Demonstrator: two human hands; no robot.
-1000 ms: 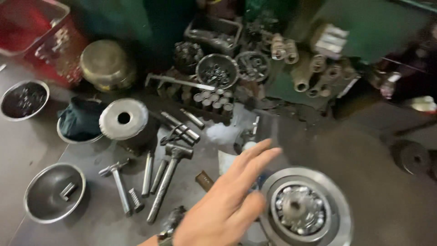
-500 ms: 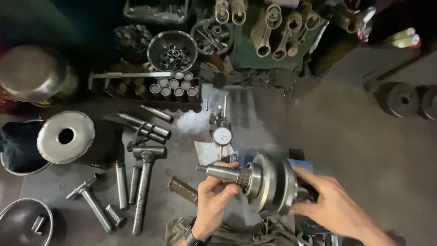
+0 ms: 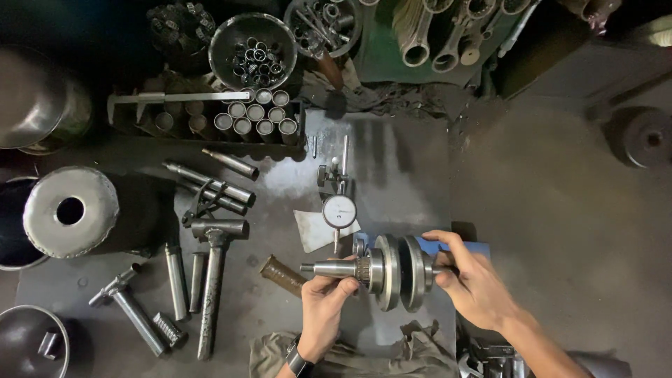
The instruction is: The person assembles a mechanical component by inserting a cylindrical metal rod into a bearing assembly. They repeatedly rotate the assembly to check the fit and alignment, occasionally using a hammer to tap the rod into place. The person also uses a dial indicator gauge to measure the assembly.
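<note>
We see a round metal bowl [image 3: 253, 50] holding small metal rings at the top, and below it a dark tray [image 3: 210, 126] with a row of upright cylindrical sleeves. A second bowl [image 3: 31, 341] at the lower left holds what may be one short cylinder; the view there is dim. Our left hand [image 3: 323, 304] grips the shaft end of the crankshaft [image 3: 392, 271], and our right hand [image 3: 476, 283] clasps the opposite end. The crankshaft lies horizontal above the tabletop [image 3: 392, 175]. Compared with half a second ago, the grip and position are practically unchanged.
</note>
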